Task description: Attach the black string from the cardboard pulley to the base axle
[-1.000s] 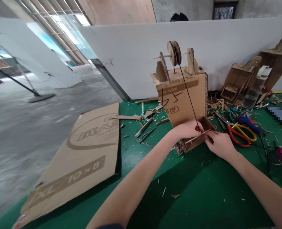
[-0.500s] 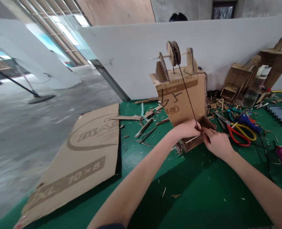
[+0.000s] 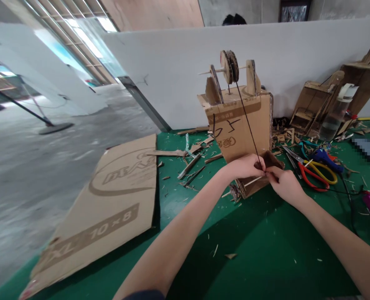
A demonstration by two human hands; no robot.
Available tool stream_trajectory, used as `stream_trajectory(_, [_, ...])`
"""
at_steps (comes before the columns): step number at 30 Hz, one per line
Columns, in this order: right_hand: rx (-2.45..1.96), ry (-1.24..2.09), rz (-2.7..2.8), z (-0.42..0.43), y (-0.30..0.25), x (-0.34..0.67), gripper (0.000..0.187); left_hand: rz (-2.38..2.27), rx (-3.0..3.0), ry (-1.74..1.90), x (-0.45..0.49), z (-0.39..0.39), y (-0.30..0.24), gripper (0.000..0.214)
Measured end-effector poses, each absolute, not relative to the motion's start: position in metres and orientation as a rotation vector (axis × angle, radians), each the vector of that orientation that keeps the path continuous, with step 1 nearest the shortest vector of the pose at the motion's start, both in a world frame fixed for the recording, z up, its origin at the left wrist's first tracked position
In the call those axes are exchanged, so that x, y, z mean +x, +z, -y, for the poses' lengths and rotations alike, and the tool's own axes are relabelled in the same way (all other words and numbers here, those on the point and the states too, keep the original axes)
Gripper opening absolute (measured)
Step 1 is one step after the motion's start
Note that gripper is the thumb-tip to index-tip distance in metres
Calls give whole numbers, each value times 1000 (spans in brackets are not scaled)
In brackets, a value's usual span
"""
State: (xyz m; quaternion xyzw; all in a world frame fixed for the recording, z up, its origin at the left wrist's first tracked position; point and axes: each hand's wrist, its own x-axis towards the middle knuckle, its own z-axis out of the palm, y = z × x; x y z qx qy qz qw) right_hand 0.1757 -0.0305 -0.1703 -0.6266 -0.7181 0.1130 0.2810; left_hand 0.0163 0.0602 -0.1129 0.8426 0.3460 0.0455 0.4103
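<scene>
Both hands meet on a dark cord (image 3: 246,115) strung from a cardboard wheel (image 3: 233,66).
Head view: the left hand (image 3: 249,165) pinches the cord near its lower end; the right hand (image 3: 283,181), fingertips drawn narrow against the left's, seems to pinch it too. Above the fingers, the wheel stands mounted on a cardboard stand (image 3: 261,121), cord already over it. Just below them, a thin stick (image 3: 252,182) crosses an open box (image 3: 250,192); whether cord and stick are joined is hidden, so fastening may remain.

Craft workshop: scissors (image 3: 301,170) and cardboard scraps (image 3: 286,138) on green table (image 3: 250,254).
</scene>
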Motion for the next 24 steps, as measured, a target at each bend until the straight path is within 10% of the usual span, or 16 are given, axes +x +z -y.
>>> stream_trajectory(24, [-1771,109,1980,36,-158,165,18,-881,2361,30,17,-48,-94,30])
